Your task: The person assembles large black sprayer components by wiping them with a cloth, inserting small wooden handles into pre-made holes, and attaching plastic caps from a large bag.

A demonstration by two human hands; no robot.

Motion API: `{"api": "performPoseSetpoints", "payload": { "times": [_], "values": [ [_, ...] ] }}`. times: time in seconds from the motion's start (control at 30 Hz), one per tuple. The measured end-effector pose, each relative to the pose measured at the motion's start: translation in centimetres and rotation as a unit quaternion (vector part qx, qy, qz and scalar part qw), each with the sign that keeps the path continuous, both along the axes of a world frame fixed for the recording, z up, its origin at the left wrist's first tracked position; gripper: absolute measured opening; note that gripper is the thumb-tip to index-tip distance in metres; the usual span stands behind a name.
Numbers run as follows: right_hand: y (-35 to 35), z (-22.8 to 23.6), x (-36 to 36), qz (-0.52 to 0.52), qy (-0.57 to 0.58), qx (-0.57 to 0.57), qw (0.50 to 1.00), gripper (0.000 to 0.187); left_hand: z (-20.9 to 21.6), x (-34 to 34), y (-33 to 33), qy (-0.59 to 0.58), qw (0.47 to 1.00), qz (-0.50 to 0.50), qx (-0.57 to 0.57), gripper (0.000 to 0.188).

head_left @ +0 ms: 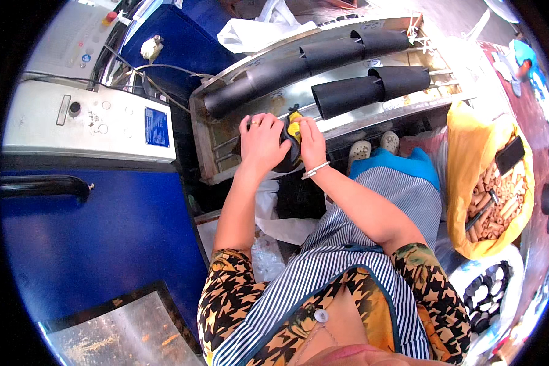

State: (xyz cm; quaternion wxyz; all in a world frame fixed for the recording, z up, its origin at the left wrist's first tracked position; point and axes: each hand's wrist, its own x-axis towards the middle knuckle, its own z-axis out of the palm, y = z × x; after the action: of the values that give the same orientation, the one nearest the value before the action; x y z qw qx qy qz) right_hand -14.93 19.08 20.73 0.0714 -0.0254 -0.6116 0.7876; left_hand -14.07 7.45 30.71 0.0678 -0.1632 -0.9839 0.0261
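Observation:
My left hand [263,145] is closed over a black round piece [285,163] at the tray's near left part. Beside it, my right hand [312,144] grips a yellow-and-black object [294,127] pressed against that piece; its exact kind is hard to make out. Fingers cover much of both things. Just beyond my hands, a long row of black tubes [274,76] runs along the far side of the metal tray [208,174]. Two more black tubes [348,97] lie end to end at the right of my hands.
A blue machine [104,232] with a pale control panel [119,119] stands at left, its black handle [46,186] sticking out. At right, a yellow sack [460,183] holds tan tubular pieces, a hammer-like tool [482,210] and a dark flat object [510,154]. Below it, a white sack [513,259] contains black and white discs.

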Motion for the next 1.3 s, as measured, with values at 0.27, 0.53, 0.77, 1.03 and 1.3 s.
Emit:
{"api": "performPoseSetpoints", "payload": {
  "times": [0.27, 0.53, 0.77, 1.03, 1.3],
  "values": [
    [4.1, -0.4, 0.3, -0.062, -0.032, -0.001, 0.998, 0.019, 0.6, 0.6, 1.8, -0.031, 0.999, -0.022, 0.005, 0.038],
    [10.1, 3.9, 2.2, 0.137, -0.015, -0.439, 0.888, 0.016, 2.1, 4.9, 1.5, 0.087, 0.969, 0.032, 0.229, 0.032],
    [9.0, 10.4, 5.4, 0.009, 0.364, 0.135, 0.922, 0.054, 3.5, 7.7, 6.3, 0.202, 0.912, -0.065, 0.352, 0.023],
    [12.9, 9.7, 7.2, -0.120, 0.470, 0.361, 0.797, 0.036, 2.4, 10.2, 8.1, 0.232, 0.846, -0.058, 0.476, 0.041],
    [16.8, 14.4, 3.3, -0.081, 0.374, 0.539, 0.750, 0.054, 4.9, 12.6, 8.0, 0.348, 0.894, -0.176, 0.219, 0.035]
  ]
}}
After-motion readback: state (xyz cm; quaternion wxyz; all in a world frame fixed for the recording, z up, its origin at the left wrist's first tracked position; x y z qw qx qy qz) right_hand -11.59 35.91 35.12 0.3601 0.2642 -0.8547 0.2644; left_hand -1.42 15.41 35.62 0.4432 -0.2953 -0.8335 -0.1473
